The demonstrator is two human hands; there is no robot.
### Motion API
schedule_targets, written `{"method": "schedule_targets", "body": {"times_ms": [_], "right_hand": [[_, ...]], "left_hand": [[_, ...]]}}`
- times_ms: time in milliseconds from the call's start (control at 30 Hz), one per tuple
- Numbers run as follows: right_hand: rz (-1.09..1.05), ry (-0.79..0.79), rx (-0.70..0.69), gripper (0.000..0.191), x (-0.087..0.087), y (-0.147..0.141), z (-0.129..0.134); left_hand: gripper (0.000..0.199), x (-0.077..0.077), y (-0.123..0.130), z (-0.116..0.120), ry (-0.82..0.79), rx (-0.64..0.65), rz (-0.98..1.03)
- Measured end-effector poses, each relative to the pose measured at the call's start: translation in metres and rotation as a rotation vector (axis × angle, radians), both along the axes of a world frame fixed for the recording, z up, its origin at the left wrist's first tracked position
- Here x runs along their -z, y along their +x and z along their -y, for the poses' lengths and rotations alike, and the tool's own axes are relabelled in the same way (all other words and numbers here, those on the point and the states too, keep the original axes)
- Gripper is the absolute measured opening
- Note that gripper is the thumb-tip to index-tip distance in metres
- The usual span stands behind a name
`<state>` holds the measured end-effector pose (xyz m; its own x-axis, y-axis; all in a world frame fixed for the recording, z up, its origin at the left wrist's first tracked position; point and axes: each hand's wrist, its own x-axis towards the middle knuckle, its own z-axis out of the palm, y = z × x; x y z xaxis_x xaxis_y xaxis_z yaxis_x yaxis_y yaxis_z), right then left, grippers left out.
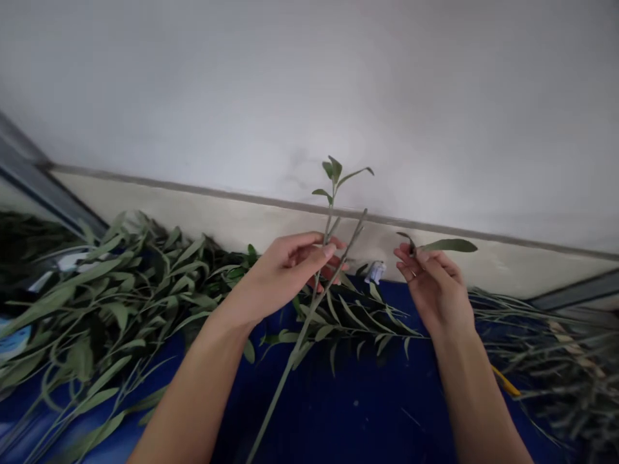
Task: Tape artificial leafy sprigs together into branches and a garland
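Left hand: closed in a pinch of thumb and fingers on the forked stem, just below its upper ends.
Forked stem: held slantwise near the dial's centre; lower end towards 7 o'clock, one branch rising to a small leafy tip at 12, the other, bare, pointing to 1.
Right hand: at 3 o'clock from the left, well apart from it, palm turned up, thumb and fingertips gripping loose leaves, one long and green, one dark and curled.
Leafy sprig: on the blue surface, at 5 o'clock from the left hand.
Small pale object: between the hands, beside the wall; identity unclear.
Leafy heap: spread from 8 to 9 o'clock.
Bare stems: blurred, piled at 4 o'clock; a yellow item lies just beside them.
Wall: grey-white above, cream below, at 12 o'clock.
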<state>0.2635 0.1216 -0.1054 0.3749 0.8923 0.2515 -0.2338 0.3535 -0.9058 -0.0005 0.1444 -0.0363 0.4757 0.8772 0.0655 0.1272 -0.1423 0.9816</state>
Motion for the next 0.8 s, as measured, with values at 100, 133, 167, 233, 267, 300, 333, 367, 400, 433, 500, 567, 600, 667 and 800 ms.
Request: {"method": "schedule_targets", "body": {"times_ms": [100, 133, 167, 233, 267, 300, 333, 367, 400, 433, 500, 567, 600, 667, 800], "right_hand": [[-0.051, 0.035, 0.068, 0.011, -0.007, 0.013, 0.000], [-0.062, 0.044, 0.090, 0.012, -0.010, 0.015, 0.000], [-0.064, 0.052, 0.104, 0.013, -0.012, 0.018, 0.001], [-0.036, 0.070, 0.107, 0.013, -0.016, 0.021, 0.001], [-0.007, 0.078, 0.101, 0.014, -0.017, 0.023, 0.002], [0.027, 0.081, 0.092, 0.016, -0.019, 0.024, 0.003], [0.060, 0.076, 0.077, 0.017, -0.020, 0.025, 0.004], [0.087, 0.069, 0.061, 0.018, -0.022, 0.026, 0.005], [0.107, 0.062, 0.042, 0.017, -0.023, 0.027, 0.006], [0.120, 0.057, 0.021, 0.017, -0.024, 0.027, 0.008], [0.142, 0.053, -0.024, 0.017, -0.027, 0.028, 0.009], [0.160, 0.072, -0.059, 0.018, -0.028, 0.027, 0.010], [0.163, 0.088, -0.071, 0.018, -0.028, 0.026, 0.010], [0.154, 0.128, -0.082, 0.018, -0.028, 0.025, 0.009], [0.124, 0.200, -0.058, 0.021, -0.027, 0.016, 0.010]], "left_hand": [[0.032, 0.003, 0.019, 0.000, -0.056, 0.058, 0.051], [0.031, 0.003, 0.024, 0.001, -0.069, 0.064, 0.073], [0.029, 0.004, 0.029, 0.001, -0.077, 0.066, 0.089], [0.027, 0.004, 0.036, 0.003, -0.087, 0.088, 0.093], [0.026, 0.005, 0.040, 0.004, -0.094, 0.102, 0.086], [0.026, 0.006, 0.043, 0.006, -0.104, 0.114, 0.075], [0.026, 0.007, 0.045, 0.007, -0.112, 0.120, 0.064], [0.028, 0.007, 0.048, 0.009, -0.118, 0.116, 0.053], [0.029, 0.008, 0.051, 0.010, -0.120, 0.100, 0.039], [0.030, 0.009, 0.053, 0.012, -0.121, 0.079, 0.023], [0.030, 0.008, 0.059, 0.016, -0.115, 0.048, -0.006], [0.026, 0.007, 0.064, 0.020, -0.098, 0.013, -0.018], [0.022, 0.006, 0.066, 0.021, -0.081, -0.013, -0.015], [0.016, 0.004, 0.068, 0.025, -0.045, -0.055, -0.002], [0.015, 0.002, 0.068, 0.028, -0.020, -0.064, 0.064]]}}
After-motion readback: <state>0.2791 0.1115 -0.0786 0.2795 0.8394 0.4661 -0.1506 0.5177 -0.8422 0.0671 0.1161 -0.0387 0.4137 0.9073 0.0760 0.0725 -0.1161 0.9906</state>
